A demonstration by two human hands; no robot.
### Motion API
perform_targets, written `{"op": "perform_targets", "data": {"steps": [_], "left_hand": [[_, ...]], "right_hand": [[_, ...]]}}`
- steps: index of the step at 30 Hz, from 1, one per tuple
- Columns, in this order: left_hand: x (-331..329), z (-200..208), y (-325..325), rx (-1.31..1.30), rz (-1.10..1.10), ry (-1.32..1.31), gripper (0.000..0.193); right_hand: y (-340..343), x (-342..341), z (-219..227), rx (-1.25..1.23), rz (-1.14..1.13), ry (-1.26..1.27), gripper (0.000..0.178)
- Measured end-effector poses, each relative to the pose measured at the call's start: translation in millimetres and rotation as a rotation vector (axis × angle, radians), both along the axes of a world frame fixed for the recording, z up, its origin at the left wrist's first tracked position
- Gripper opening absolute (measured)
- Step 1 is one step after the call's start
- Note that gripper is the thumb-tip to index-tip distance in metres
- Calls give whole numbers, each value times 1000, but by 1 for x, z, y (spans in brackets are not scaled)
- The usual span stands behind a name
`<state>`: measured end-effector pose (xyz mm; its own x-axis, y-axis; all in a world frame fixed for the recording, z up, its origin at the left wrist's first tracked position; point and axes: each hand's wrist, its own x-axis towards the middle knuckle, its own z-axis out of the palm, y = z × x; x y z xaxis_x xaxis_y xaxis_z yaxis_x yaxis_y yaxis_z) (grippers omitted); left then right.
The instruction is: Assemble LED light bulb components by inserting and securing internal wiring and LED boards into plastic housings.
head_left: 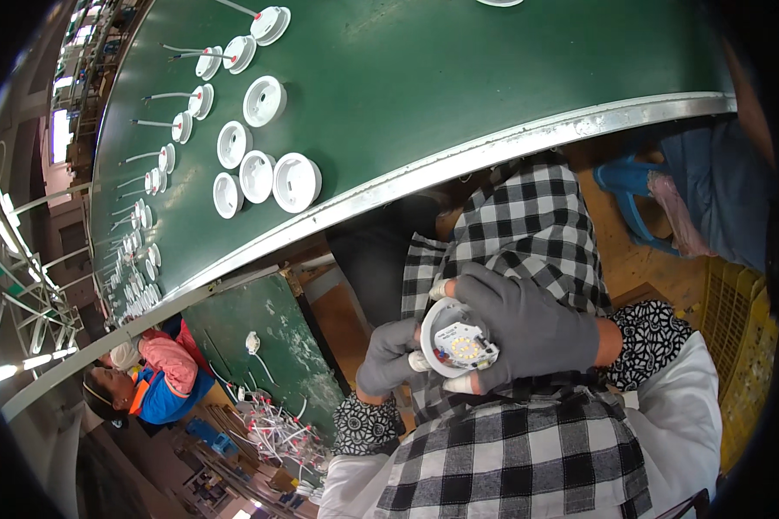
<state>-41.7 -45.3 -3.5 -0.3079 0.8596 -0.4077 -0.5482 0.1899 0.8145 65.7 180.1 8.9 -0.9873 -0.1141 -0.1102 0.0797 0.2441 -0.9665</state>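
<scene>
Over my lap, a round white lamp housing is held between my two gloved hands. A white circuit board with a ring of yellow LEDs and some small parts lies at its open face; whether it is fully seated I cannot tell. My left hand, closed, grips the housing's left edge with its fingertips. From the other side my right hand is closed around the housing, fingertips at its upper edge and below the board. Both gloves are grey with pale fingertips. The back of the housing is hidden.
A green worktable with a metal edge runs ahead, bearing several white cups and wired lamp pieces. On a lower green board at left lies a wire heap. A yellow crate stands right; a co-worker sits far left.
</scene>
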Motion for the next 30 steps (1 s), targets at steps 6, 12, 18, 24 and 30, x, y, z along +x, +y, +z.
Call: {"op": "perform_targets", "data": {"steps": [6,12,18,24,30], "left_hand": [[20,20,2,-264,88,-32,23],[38,28,11,-398,-137,-178,21],[48,17,4,-452,-110,-218,20],[57,-4,-5,-308,-169,-103,20],[59,-10,-6,-288,-251,7,18]], "right_hand": [[29,10,-7,261,55,-9,93],[4,15,-14,319,168,251,85],[-4,25,-33,161,431,-79,71],[-11,46,-62,-6,339,-66,73],[-13,53,-70,-202,299,-169,67]]}}
